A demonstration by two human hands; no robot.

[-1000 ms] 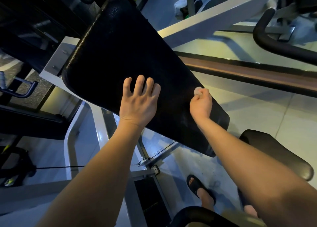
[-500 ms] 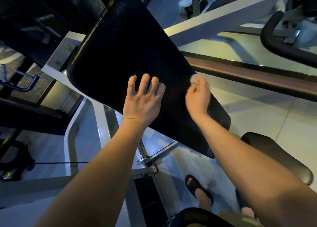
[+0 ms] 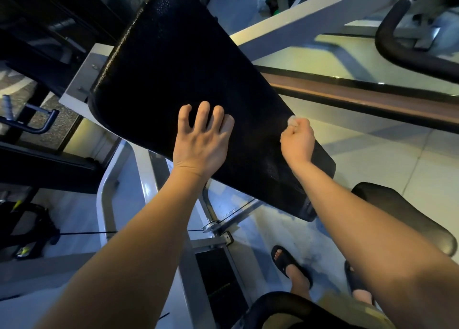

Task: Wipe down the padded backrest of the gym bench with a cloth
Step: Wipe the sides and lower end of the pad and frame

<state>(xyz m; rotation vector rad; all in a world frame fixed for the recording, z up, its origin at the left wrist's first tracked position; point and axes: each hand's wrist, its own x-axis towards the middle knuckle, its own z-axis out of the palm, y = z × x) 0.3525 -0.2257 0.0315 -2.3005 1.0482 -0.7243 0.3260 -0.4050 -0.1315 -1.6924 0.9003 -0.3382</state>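
The black padded backrest (image 3: 188, 63) slopes from the upper middle down to the lower right. My left hand (image 3: 202, 140) lies flat on its lower middle with the fingers spread, holding nothing. My right hand (image 3: 298, 140) is closed into a fist at the pad's right edge. A small whitish cloth (image 3: 292, 120) sticks out above its knuckles and touches the pad. Most of the cloth is hidden inside the fist.
A white metal frame (image 3: 293, 23) runs behind the pad to the upper right. A black curved handle (image 3: 397, 53) is at the top right, a black seat pad (image 3: 407, 219) at the lower right. My sandalled feet (image 3: 290, 264) stand on the tiled floor below. Dark machine parts (image 3: 32, 122) fill the left.
My right hand with the cloth moved up along the pad's right edge, then shifted back slightly down and outward. My left hand stayed planted on the pad.
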